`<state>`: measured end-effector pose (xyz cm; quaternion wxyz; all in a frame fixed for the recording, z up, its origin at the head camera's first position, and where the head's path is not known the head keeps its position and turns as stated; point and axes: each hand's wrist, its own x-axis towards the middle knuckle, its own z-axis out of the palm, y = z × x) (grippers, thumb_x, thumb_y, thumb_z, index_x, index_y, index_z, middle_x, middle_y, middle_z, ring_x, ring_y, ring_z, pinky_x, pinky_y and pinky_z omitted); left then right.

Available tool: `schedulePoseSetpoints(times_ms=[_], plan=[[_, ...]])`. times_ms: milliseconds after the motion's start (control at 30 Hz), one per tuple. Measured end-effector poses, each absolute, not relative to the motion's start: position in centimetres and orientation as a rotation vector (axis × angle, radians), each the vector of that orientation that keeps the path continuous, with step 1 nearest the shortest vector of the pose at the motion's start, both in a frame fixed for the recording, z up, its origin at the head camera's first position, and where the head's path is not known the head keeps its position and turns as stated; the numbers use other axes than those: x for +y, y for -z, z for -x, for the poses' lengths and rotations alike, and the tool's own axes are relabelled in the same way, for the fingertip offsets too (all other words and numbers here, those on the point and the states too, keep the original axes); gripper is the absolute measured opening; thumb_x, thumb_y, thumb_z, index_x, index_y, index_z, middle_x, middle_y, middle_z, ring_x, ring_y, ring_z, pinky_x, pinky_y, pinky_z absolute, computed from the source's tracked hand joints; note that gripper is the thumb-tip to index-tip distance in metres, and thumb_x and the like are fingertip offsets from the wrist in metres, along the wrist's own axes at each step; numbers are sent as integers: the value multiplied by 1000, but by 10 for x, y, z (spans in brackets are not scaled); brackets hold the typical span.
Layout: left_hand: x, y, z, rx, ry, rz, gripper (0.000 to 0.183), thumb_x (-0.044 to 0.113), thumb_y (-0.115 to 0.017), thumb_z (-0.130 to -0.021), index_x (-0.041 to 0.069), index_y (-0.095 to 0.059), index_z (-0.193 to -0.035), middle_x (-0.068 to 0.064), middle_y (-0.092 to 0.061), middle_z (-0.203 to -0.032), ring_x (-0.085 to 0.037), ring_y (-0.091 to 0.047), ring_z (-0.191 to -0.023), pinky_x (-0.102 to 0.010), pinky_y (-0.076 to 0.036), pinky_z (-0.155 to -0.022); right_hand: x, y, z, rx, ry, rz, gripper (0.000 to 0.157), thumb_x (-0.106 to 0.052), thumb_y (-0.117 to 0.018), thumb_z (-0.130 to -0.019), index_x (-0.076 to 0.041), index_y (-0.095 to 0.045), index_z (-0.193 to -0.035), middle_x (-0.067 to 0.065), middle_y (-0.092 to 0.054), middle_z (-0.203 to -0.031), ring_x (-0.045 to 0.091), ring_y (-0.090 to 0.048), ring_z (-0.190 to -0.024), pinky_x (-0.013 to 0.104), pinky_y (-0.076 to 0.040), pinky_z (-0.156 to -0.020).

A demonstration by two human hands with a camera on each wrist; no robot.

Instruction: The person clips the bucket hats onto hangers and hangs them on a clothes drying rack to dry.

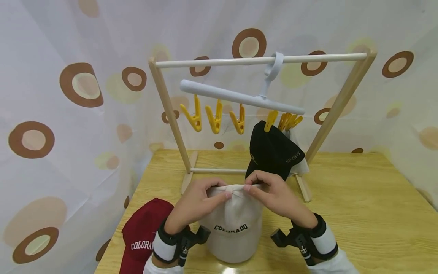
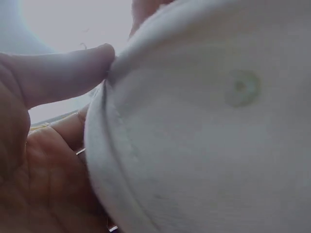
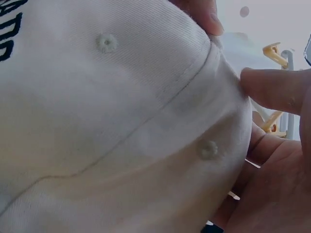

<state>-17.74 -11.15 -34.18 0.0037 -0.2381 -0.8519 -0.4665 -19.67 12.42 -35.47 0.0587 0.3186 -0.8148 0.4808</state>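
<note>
A cream baseball cap (image 1: 236, 243) lettered COLORADO hangs from both hands in the head view, its brim toward the bottom. The left hand (image 1: 200, 201) pinches the folded crown on its left, thumb in front and fingers behind. On the other side the right hand (image 1: 273, 192) pinches the same top fold between thumb and fingers. The left wrist view shows the left thumb (image 2: 73, 73) pressed against the cap's fabric (image 2: 194, 145) near an eyelet. In the right wrist view, the right thumb (image 3: 277, 90) touches the cloth beside a seam.
A wooden rack (image 1: 335, 102) carries a white hanger (image 1: 222, 91) with several yellow clips (image 1: 213, 118). A black cap (image 1: 270, 148) hangs from a clip at its right, a whitish one behind it. A dark red cap (image 1: 147, 220) lies on the wooden table (image 1: 369, 213) at left.
</note>
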Motion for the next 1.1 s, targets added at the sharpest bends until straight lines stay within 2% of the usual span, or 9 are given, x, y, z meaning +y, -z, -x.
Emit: schedulePoseSetpoints(times_ms=[233, 467, 600, 767, 867, 967, 1100], plan=[[-108, 330, 180, -2608, 1393, 819, 6, 21, -71, -91, 15, -72, -94, 0, -70, -92, -10, -58, -83, -22, -48, -74, 131, 342, 199, -2458, -1425, -949, 7, -9, -62, -97, -12, -66, -93, 0, -63, -87, 6, -54, -78, 23, -48, -69], [-107, 324, 181, -2632, 1412, 755, 12, 21, -69, -92, 12, -72, -99, -4, -70, -96, -11, -59, -83, -23, -50, -73, 128, 332, 199, -2493, -1369, -893, 6, -13, -62, -97, -13, -67, -94, 0, -65, -90, 7, -57, -80, 25, -49, -70], [-108, 321, 179, -2625, 1391, 753, 9, 20, -70, -91, 14, -72, -98, -2, -71, -96, -11, -60, -85, -22, -50, -75, 123, 326, 199, -2394, -1298, -831, 4, -8, -65, -95, -10, -67, -97, 1, -67, -93, 3, -60, -83, 21, -52, -77], [-110, 320, 177, -2599, 1368, 755, 5, 18, -71, -90, 16, -72, -95, 0, -70, -94, -11, -59, -83, -22, -49, -73, 111, 303, 204, -2174, -1250, -739, 17, -3, -66, -92, -6, -64, -109, 7, -64, -104, 7, -59, -84, 16, -50, -84], [-111, 320, 176, -2599, 1381, 745, 5, 19, -70, -91, 16, -72, -95, -1, -70, -93, -11, -58, -81, -22, -48, -70, 103, 286, 209, -2066, -1220, -708, 25, -3, -67, -91, -4, -64, -115, 13, -60, -111, 16, -57, -87, 20, -48, -86], [-111, 321, 175, -2604, 1393, 733, 5, 19, -70, -92, 16, -72, -95, -1, -70, -94, -11, -58, -80, -22, -48, -70, 94, 272, 216, -2012, -1164, -689, 28, -4, -68, -90, -2, -66, -118, 19, -57, -114, 25, -55, -89, 29, -46, -85], [-111, 324, 175, -2606, 1372, 731, 6, 19, -70, -91, 16, -73, -95, -1, -72, -95, -10, -59, -82, -22, -48, -71, 86, 263, 222, -2038, -1103, -647, 30, -8, -71, -89, -6, -70, -119, 20, -56, -112, 29, -52, -85, 37, -45, -81]])
